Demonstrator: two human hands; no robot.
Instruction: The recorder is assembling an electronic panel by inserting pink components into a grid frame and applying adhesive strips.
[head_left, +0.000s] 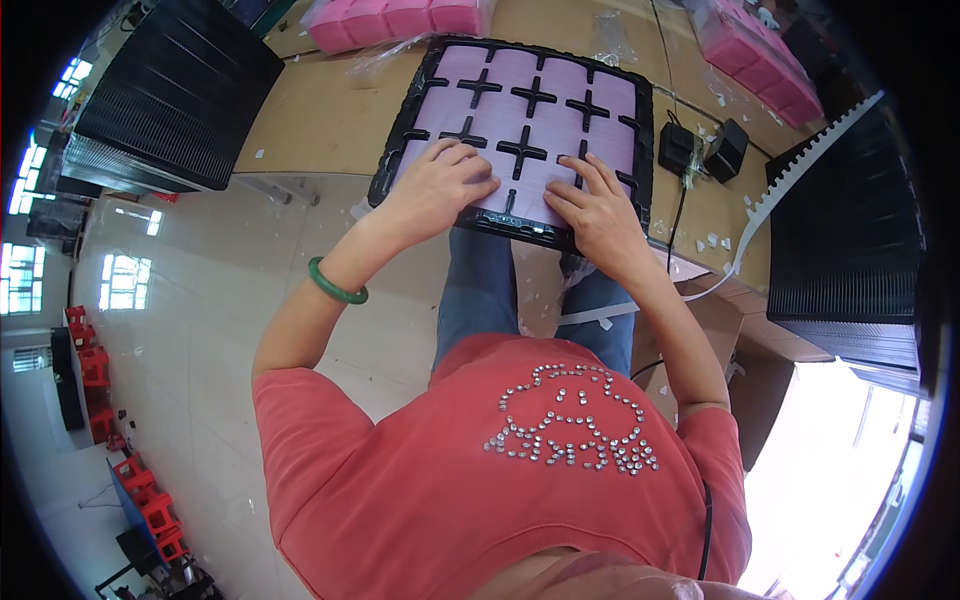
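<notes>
A black plastic tray [645, 150] with cross-shaped dividers lies before me at the table's edge, its near side above my knees. Pale lilac-pink sheets [500, 110] fill its compartments. My left hand [440, 192] rests on the near left compartments, fingers bent a little and pointing right, holding nothing that shows. My right hand [598, 212] lies over the near right part, fingers spread across the sheets and a divider. Its palm is by the tray's near rim. What lies under both palms is hidden. A green bangle [338, 282] circles my left wrist.
Tall stacks of black trays stand at left [170, 100] and right [850, 220]. Pink block stacks [395, 20] sit at the back. Black power adapters [725, 150] with a cord [677, 225] lie right of the tray. A toothed white strip [770, 205] curves across the right side, among paper scraps.
</notes>
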